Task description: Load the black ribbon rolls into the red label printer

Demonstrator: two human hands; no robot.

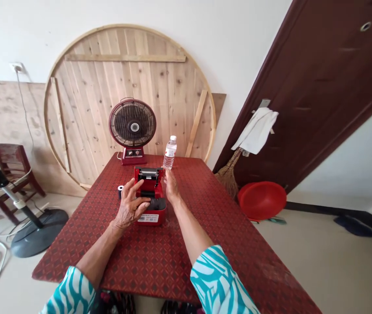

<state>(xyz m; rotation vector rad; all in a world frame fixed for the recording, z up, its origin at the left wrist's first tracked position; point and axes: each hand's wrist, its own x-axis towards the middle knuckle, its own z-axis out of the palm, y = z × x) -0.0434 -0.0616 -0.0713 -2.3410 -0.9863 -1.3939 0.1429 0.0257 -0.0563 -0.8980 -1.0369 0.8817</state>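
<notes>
A small red and black machine (152, 216) stands on the red patterned table (153, 261) with its lid raised and a white label on its front. My left hand (131, 205) lies over its left side, fingers apart, fingertips at the open compartment. My right hand (170, 185) is at the right edge of the raised lid; its fingertips are partly hidden, and I cannot make out whether they grip the lid. Left of the machine, a small dark roll with a white core (120, 190) stands on the table, partly behind my left hand.
Behind the machine are a dark red fan (133, 126) and a clear water bottle (169, 152). A round wooden board (169, 87) leans on the wall. A red basin (261, 200) is on the right, a stand base (38, 233) and chair (12, 163) on the left.
</notes>
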